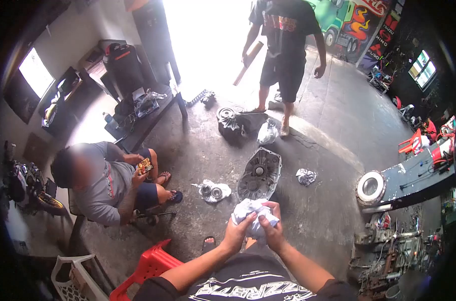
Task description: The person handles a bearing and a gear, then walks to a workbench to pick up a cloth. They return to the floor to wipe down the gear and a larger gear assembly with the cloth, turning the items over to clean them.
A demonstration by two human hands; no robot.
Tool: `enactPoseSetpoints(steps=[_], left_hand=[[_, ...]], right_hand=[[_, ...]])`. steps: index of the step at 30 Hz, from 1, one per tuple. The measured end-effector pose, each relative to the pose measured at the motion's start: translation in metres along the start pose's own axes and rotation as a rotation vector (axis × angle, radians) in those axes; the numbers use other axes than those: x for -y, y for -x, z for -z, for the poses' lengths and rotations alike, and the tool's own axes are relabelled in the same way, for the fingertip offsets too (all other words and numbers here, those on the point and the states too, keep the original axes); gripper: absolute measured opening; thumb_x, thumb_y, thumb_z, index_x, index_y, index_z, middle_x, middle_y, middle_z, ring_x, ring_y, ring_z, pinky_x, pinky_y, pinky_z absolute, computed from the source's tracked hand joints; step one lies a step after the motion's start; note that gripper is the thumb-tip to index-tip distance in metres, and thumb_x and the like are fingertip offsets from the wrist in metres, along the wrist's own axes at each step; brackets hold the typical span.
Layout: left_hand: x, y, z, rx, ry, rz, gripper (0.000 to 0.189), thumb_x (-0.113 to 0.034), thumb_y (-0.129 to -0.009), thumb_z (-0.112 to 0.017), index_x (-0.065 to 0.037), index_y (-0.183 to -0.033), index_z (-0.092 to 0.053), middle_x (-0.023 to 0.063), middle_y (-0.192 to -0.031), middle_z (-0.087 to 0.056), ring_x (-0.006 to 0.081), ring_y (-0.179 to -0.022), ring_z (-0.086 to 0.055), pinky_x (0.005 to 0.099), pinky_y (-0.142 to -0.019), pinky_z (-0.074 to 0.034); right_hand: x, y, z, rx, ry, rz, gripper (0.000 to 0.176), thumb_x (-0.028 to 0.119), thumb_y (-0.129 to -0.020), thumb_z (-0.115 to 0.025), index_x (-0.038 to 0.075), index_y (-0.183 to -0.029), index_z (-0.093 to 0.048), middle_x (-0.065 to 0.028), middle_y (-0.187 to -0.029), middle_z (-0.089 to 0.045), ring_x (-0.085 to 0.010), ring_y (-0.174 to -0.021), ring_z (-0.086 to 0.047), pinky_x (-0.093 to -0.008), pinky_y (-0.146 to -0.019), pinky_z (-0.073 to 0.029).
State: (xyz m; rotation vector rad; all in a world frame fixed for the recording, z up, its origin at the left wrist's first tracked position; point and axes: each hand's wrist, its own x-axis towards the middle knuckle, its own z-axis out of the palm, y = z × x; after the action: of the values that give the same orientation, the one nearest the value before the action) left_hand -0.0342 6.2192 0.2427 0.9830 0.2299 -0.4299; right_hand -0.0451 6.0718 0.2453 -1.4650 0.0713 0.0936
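Note:
A crumpled white cloth (255,210) is bunched up in front of my chest. My left hand (238,232) grips its left side with the thumb on top. On the other side my right hand (274,228) has its fingers wrapped round the cloth. Whatever the folds may cover is hidden. Just beyond my hands, a grey metal gearbox housing (257,188) lies on the floor with its hollow side up. To its left, round metal bearings (211,191) rest on a white wrapping. A crumpled silvery bundle (306,176) lies to the right.
A seated person (105,178) holds a phone at left; another person (285,50) stands ahead. A metal part with a pulley (228,118) and a plastic bag (267,131) are near their feet. A red chair (150,266) is close on my left, metal parts (388,256) on my right.

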Motion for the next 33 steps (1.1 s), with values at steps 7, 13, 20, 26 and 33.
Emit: enactPoseSetpoints(steps=[7,13,20,26,33], left_hand=[[0.016,-0.044,-0.056,-0.084,-0.475,-0.201,0.023,-0.011,-0.090,-0.066,0.001,-0.109,-0.069,0.0090,-0.106,-0.072,0.0126,-0.096,-0.065,0.0302,-0.085,-0.052],[0.024,-0.059,-0.063,-0.263,-1.122,-0.603,0.031,-0.022,-0.082,-0.066,0.000,-0.104,-0.070,0.0197,-0.101,-0.071,0.0392,-0.094,-0.068,0.0440,-0.085,-0.053],[0.007,-0.057,-0.080,-0.280,-1.111,-0.348,0.042,-0.026,-0.086,-0.069,-0.009,-0.123,-0.062,0.0169,-0.112,-0.067,0.0332,-0.098,-0.066,0.0398,-0.094,-0.048],[0.008,-0.045,-0.082,-0.242,-0.586,-0.270,0.058,-0.024,-0.088,-0.070,-0.010,-0.140,-0.046,0.0113,-0.124,-0.056,0.0226,-0.115,-0.055,0.0402,-0.095,-0.048],[0.062,-0.078,-0.008,-0.055,-0.907,0.021,0.045,-0.031,-0.092,-0.068,-0.007,-0.128,-0.057,0.0157,-0.116,-0.060,0.0243,-0.101,-0.066,0.0363,-0.089,-0.053]], right_hand=[[-0.023,-0.032,0.078,0.367,-0.273,-0.024,0.099,0.028,-0.079,-0.078,0.008,-0.156,-0.020,-0.0114,-0.155,-0.032,-0.0242,-0.142,-0.032,-0.0389,-0.116,-0.025],[-0.006,-0.060,0.098,0.514,-0.494,-0.258,0.100,0.017,-0.084,-0.078,0.012,-0.159,-0.012,-0.0105,-0.150,-0.039,-0.0233,-0.136,-0.040,-0.0371,-0.112,-0.031],[0.001,-0.079,0.116,0.541,-0.285,-0.252,0.091,0.010,-0.085,-0.078,0.009,-0.156,-0.022,-0.0080,-0.142,-0.047,-0.0175,-0.127,-0.048,-0.0325,-0.107,-0.040],[-0.014,-0.079,0.151,0.282,-0.251,-0.339,0.053,0.012,-0.082,-0.079,0.006,-0.128,-0.053,-0.0038,-0.112,-0.064,-0.0144,-0.104,-0.060,-0.0308,-0.094,-0.048],[-0.009,-0.053,0.218,-0.153,-0.474,-0.320,0.059,0.040,-0.091,-0.063,0.005,-0.137,-0.049,-0.0090,-0.123,-0.062,-0.0221,-0.108,-0.064,-0.0383,-0.092,-0.053]])
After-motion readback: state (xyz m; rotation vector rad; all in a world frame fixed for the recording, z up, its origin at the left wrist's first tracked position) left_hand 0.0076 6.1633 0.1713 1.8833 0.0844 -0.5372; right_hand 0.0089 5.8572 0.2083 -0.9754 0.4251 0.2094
